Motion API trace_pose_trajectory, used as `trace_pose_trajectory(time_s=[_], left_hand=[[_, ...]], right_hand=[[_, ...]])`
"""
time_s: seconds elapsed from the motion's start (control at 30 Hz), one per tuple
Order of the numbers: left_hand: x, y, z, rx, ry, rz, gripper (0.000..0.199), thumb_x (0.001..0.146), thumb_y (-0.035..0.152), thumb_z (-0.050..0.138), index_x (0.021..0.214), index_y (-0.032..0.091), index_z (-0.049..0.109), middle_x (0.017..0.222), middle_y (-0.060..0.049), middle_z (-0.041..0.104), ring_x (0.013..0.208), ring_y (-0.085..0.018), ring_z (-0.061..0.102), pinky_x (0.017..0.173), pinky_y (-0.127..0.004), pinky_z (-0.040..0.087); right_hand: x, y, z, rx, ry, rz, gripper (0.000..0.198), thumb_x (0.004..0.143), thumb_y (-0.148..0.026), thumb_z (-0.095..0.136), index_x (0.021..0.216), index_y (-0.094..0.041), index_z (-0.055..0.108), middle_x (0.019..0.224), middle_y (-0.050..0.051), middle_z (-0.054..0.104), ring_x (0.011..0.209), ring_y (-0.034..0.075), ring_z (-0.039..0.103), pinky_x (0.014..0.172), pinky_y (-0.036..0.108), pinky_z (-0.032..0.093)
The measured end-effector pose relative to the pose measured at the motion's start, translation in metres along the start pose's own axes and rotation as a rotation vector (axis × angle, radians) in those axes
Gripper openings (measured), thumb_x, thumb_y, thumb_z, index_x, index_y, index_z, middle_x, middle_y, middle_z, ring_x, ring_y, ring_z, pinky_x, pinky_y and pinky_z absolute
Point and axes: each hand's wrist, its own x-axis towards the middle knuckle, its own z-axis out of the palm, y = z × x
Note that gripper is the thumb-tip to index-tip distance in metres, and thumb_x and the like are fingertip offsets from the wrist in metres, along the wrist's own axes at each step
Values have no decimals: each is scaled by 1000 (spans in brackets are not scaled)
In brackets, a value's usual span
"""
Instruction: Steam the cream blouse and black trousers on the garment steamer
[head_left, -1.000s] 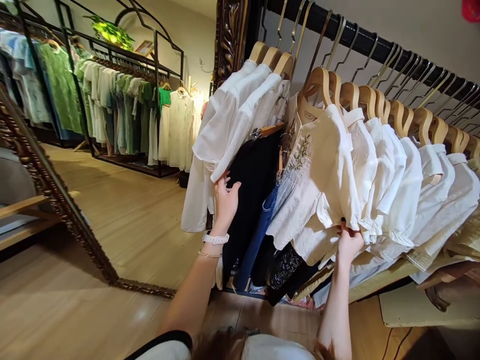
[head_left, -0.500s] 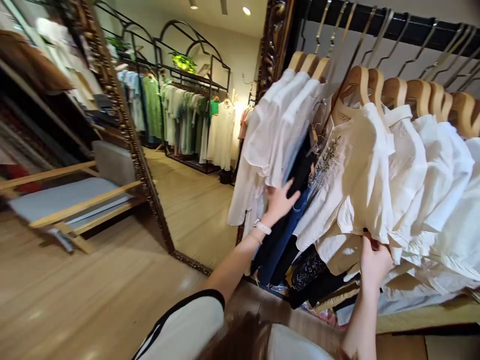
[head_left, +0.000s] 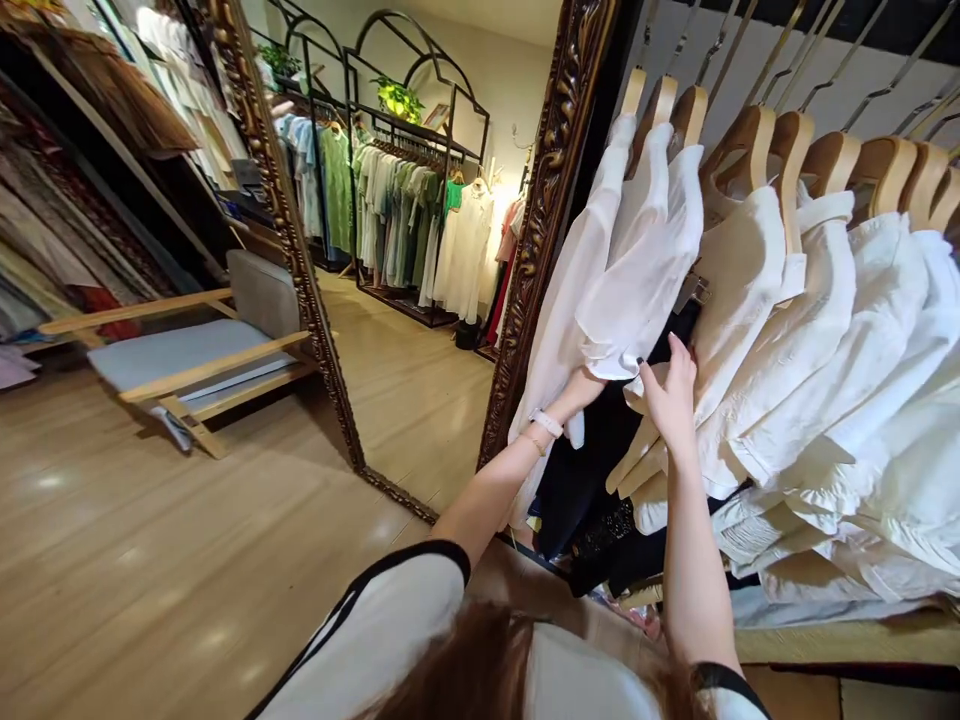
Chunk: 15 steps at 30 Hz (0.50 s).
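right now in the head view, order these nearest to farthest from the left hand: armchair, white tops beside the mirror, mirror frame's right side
1. White tops: hanging over the left hand, hiding its fingers
2. Mirror frame's right side: left of the tops
3. Armchair: far left

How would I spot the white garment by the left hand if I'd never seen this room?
Find the big mirror with the dark carved frame. Just right of it, three white garments hang close together on wooden hangers; take the rightmost garment. What sets it apart is its lower edge, which partly hides the left hand, the one wearing a white wristband.
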Motion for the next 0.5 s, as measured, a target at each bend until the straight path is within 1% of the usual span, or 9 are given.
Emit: trace_pose_trajectory(time_s=[0.07,0.1,0.17,0.2,0.27,0.3,0.33,0.43,0.5], left_hand=[[3,10,-19,-51,19,19,37,98,44,51,115,18,71,131,-13,69,138,-26,54,115,-42,45],[5,16,-30,-112,43,34,39,100,43,47,123,19,67,139,-12,64,140,-24,51,116,-44,44],[8,32,-53,-284,87,67,49,105,46,30,137,22,59,151,-10,54,143,-23,48,115,-47,46],[11,41,-64,-375,93,78,55,105,49,23,140,23,57,154,-10,51,143,-23,48,112,-47,48],[18,57,-84,-504,97,71,63,104,56,16,138,23,58,156,-10,49,143,-24,48,109,-45,51],[22,62,-94,-538,104,54,63,104,55,17,136,23,60,156,-10,49,143,-24,48,108,-44,51],[27,66,-101,-568,115,26,58,105,51,20,133,22,62,156,-10,49,143,-23,49,109,-42,50],[41,68,-119,-655,151,-77,38,105,26,31,123,22,64,152,-10,54,139,-17,52,110,-37,48],[46,65,-128,-663,163,-110,34,103,20,35,117,24,66,149,-9,57,137,-15,54,110,-35,48]], right_hand=[[1,18,1,-51,35,43,65,92,-44,50,152,-22,37,153,14,44,145,30,35,121,58,28],[-1,24,0,-63,46,52,64,92,-43,49,152,-22,38,153,13,45,144,30,37,120,57,29],[-7,31,-2,-86,53,59,63,92,-41,49,151,-23,40,155,10,44,144,30,36,120,57,28],[-9,34,-3,-97,48,63,63,91,-40,48,151,-24,40,157,9,43,144,31,35,120,57,28],[-11,37,-5,-113,34,70,64,90,-38,48,152,-23,40,159,8,41,145,31,34,119,57,29],[-12,38,-6,-118,28,71,65,90,-37,48,153,-22,39,160,9,40,145,30,34,119,57,29],[-12,40,-7,-122,25,73,66,89,-36,48,153,-21,39,160,9,39,144,30,34,119,56,30],[-13,44,-10,-138,24,77,66,89,-34,48,153,-21,38,162,9,37,145,30,35,119,56,31],[-14,45,-11,-150,22,76,66,90,-32,47,154,-24,37,162,7,36,146,30,34,119,56,31]])
